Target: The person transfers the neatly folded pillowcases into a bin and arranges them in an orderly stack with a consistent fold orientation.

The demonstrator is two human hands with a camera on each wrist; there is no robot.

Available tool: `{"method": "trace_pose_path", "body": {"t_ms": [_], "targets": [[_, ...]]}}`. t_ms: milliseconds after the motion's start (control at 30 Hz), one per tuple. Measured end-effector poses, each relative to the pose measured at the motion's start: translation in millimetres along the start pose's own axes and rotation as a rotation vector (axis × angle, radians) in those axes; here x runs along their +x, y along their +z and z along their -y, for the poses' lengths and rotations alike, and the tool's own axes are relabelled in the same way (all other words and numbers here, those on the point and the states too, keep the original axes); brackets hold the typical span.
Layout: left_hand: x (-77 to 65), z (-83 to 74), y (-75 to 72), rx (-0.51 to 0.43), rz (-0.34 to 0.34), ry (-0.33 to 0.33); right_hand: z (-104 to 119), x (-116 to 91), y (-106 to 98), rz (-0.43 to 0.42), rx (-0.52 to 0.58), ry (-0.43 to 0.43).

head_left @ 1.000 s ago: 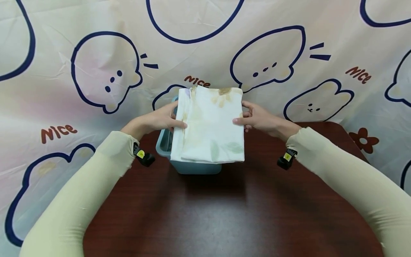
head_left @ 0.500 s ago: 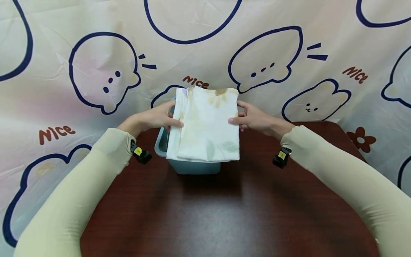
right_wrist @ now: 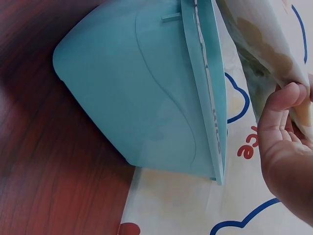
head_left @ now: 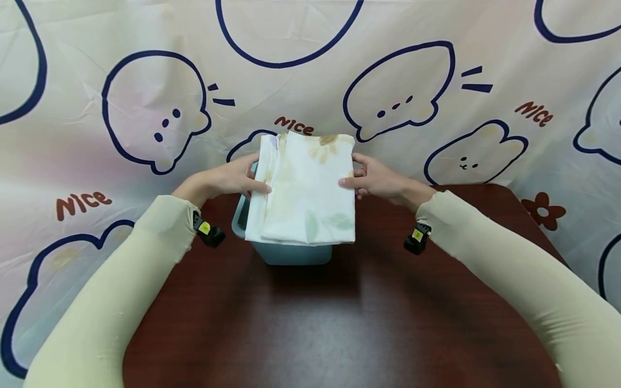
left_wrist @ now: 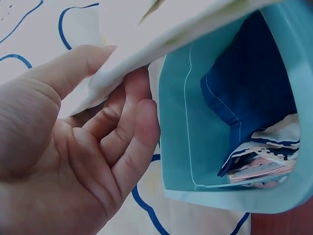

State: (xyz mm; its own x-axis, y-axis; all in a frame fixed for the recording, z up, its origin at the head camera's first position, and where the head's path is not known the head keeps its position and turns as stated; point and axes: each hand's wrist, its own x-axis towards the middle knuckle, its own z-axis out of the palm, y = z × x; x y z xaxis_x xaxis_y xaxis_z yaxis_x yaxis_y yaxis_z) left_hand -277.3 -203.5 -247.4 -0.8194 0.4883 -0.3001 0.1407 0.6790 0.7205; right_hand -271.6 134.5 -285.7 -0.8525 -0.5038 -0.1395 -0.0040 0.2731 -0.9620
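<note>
A folded white cloth (head_left: 310,188) with pale flower and leaf prints is held up between both hands. My left hand (head_left: 232,175) pinches its left edge, thumb on the near face and fingers behind. On the opposite edge, my right hand (head_left: 380,178) pinches it the same way. Behind and below the cloth stands a teal plastic bin (head_left: 293,254), its mouth mostly covered in the head view. In the left wrist view, dark blue fabric (left_wrist: 254,73) and striped and pinkish folded fabrics (left_wrist: 266,159) lie inside the bin. The cloth appears above the rim, not inside.
The bin stands on a dark reddish-brown table (head_left: 310,323). Close behind the table hangs a pale printed sheet (head_left: 291,91) with blue outlines. Black wrist cameras (head_left: 208,229) are strapped over both sleeves.
The cloth and both hands have shifted a little to the left across the bin. Both hands keep their pinch, and the bin stays in place.
</note>
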Motion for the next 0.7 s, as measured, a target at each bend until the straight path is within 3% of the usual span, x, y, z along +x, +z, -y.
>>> {"method": "trace_pose_path", "body": {"t_ms": [300,700], "targets": [[-0.6,3.0,-6.1,-0.003,-0.001,-0.022,3,7,6,-0.027,0.005,0.019],[0.6,7.0,-12.3,-0.081,-0.007,0.012,6,19,9,-0.052,0.007,0.03]]}}
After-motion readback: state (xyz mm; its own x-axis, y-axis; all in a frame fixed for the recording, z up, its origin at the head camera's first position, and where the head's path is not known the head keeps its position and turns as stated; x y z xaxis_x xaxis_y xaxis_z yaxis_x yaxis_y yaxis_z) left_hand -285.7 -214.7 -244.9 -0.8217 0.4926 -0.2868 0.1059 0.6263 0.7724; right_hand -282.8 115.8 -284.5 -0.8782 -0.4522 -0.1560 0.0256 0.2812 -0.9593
